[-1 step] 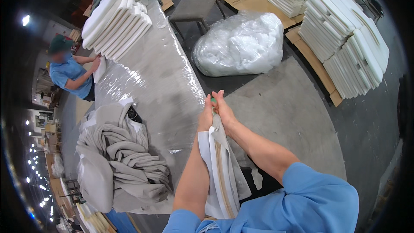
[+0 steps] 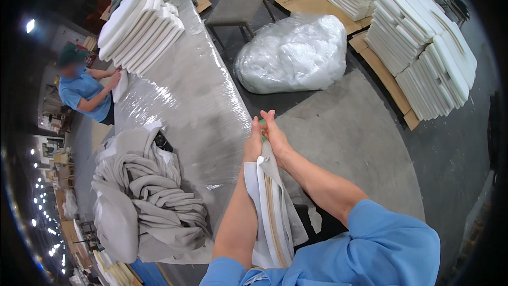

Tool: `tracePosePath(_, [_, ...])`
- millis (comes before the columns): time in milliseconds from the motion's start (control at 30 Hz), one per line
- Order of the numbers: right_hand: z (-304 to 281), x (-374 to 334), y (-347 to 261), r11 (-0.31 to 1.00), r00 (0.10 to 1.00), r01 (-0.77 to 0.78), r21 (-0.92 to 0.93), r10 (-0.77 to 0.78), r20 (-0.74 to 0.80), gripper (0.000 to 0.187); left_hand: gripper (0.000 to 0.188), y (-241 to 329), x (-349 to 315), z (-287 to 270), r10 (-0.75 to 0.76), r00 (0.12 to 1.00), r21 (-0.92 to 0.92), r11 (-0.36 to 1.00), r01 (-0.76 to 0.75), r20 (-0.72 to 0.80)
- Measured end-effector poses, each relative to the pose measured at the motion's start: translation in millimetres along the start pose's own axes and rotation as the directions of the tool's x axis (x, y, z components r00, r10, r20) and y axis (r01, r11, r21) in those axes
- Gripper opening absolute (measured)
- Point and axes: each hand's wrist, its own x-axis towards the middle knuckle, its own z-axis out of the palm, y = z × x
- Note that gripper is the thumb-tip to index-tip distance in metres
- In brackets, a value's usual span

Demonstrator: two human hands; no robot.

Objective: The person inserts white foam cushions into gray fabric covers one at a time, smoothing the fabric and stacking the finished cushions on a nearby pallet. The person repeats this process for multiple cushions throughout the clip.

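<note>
A grey fabric cover (image 2: 290, 217) with white lining and a tan zipper-like strip (image 2: 272, 212) hangs between my forearms, down toward my body. My left hand (image 2: 253, 143) and my right hand (image 2: 277, 139) meet at its far end, over the table edge. Both are closed on the cover from either side, fingertips pointing away from me. A small green piece (image 2: 263, 122) shows between them; its kind is hidden. Left of my arms lies a heap of grey fabric covers (image 2: 159, 190) on the table.
Plastic film covers part of the grey table (image 2: 206, 111). White foam pads are stacked at its far end (image 2: 143, 26) and on cardboard at right (image 2: 428, 47). Beyond my hands sit a clear plastic bag (image 2: 293, 55) and a chair (image 2: 235, 10). A co-worker (image 2: 84, 87) handles a white pad at left.
</note>
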Motion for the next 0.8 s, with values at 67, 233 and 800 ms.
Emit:
tracePosePath(67, [-2,-1,-4,0.995,0.996,0.092,-0.051,-0.092,-0.002,0.093,0.085,-5,-2,14,-0.008,0.998,-0.242,0.97,-0.007,-0.063])
tracePosePath(233, [-1,0,-20,0.958,0.981,0.193,-0.212,-0.191,0.031,0.093,0.08,14,-4,29,-0.058,0.986,-0.609,0.792,-0.048,-0.154])
tracePosePath(800, [10,9,-11,0.915,0.88,0.29,-0.279,-0.14,0.454,0.104,0.082,-17,-18,-3,-0.245,0.948,-0.851,0.523,-0.045,-0.201])
